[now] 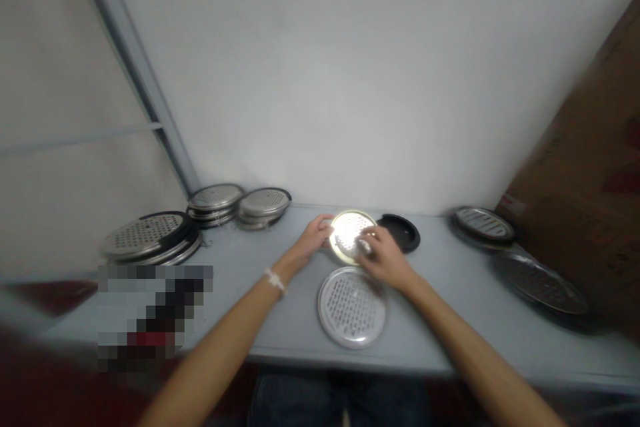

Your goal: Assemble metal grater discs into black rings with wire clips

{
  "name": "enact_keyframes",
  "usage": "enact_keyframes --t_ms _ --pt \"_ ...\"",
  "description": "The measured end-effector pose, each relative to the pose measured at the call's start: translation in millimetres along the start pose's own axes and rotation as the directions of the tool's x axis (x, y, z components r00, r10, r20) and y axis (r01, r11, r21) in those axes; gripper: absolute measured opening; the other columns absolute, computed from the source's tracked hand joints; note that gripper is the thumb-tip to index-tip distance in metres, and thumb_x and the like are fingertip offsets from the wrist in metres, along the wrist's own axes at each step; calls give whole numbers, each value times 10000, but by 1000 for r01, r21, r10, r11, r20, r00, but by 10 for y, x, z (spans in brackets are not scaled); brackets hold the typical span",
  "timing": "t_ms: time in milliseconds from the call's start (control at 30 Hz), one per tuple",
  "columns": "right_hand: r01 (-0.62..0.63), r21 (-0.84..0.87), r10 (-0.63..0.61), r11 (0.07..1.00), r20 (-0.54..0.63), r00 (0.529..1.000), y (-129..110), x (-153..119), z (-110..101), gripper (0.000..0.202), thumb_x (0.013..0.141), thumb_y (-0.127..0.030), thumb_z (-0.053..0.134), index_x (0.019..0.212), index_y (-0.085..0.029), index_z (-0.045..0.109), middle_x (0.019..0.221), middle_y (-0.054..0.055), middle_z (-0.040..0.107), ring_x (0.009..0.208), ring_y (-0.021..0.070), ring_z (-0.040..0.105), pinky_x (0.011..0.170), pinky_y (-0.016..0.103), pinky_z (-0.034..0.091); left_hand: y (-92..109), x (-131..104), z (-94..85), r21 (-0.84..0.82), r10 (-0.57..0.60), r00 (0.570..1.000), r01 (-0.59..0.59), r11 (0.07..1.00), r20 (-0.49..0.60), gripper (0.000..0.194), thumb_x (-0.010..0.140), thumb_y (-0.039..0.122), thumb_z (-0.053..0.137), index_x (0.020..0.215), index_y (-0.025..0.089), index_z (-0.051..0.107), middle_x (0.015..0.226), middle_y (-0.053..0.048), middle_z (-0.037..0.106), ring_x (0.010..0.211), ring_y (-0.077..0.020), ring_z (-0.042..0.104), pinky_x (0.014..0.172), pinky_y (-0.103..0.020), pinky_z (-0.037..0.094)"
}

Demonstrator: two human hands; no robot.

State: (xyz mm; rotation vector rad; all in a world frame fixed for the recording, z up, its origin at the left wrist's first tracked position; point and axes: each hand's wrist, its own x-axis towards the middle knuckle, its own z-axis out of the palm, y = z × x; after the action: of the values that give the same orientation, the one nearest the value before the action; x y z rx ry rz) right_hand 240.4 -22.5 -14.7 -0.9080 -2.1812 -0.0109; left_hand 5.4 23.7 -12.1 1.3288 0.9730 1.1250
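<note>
Between my hands a round perforated metal grater plate is tilted up and shines brightly. My left hand grips its left edge, fingers closed there. Over the plate's right part lies my right hand, fingers bent together and slightly blurred; something dark shows at the fingertips, too unclear to name. A second round grater plate lies flat on the table, nearer to me. Just behind my right hand sits a black ring-shaped holder, partly covered.
Several stacked grater plates with black rims stand at the left, with more stacks behind. At the right are another plate stack and a large plate beside a cardboard box. A white wall closes off the table's back.
</note>
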Motion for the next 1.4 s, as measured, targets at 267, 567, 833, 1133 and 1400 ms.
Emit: enact_keyframes --t_ms 267,567,833,1133,1400 --pt "-96 -157 97 983 3 995 -36 -15 9 435 783 -335 743 1193 -230 642 1262 132 582 1206 349 489 971 531 411 85 -54 35 -1 -1 1000 1 1000 30 436 779 332 724 1156 164 584 959 -78 708 755 -172 670 616 -256 524" --pt "-136 -107 119 985 -152 981 9 -16 9 514 758 -411 790 1200 -207 627 1270 152 543 1212 347 476 1033 542 436 149 -62 5 40 3 1000 -3 999 -9 402 784 337 708 1136 161 625 923 -70 711 758 -170 670 620 -250 523" --pt "-209 -32 202 977 -153 967 7 -33 45 631 704 -404 830 1256 -202 601 1317 154 527 1203 329 553 1005 493 507 121 -52 9 53 -7 1000 7 999 -13 411 774 315 691 1145 151 626 879 -59 702 713 -162 661 608 -254 524" --pt "-264 -54 257 963 -107 960 2 -51 62 645 688 -402 837 1253 -192 607 1315 154 549 1193 333 576 990 483 526 48 -32 18 26 -8 1000 9 1000 -15 412 757 291 689 1133 137 623 831 -53 699 663 -157 655 577 -248 515" --pt "-216 -89 202 972 -143 969 13 -50 90 699 675 -453 842 1274 -193 590 1356 177 518 1266 355 512 1042 527 484 71 -84 100 -17 7 1000 -7 1000 19 429 789 350 712 1148 150 591 792 -29 684 646 -150 653 586 -250 528"
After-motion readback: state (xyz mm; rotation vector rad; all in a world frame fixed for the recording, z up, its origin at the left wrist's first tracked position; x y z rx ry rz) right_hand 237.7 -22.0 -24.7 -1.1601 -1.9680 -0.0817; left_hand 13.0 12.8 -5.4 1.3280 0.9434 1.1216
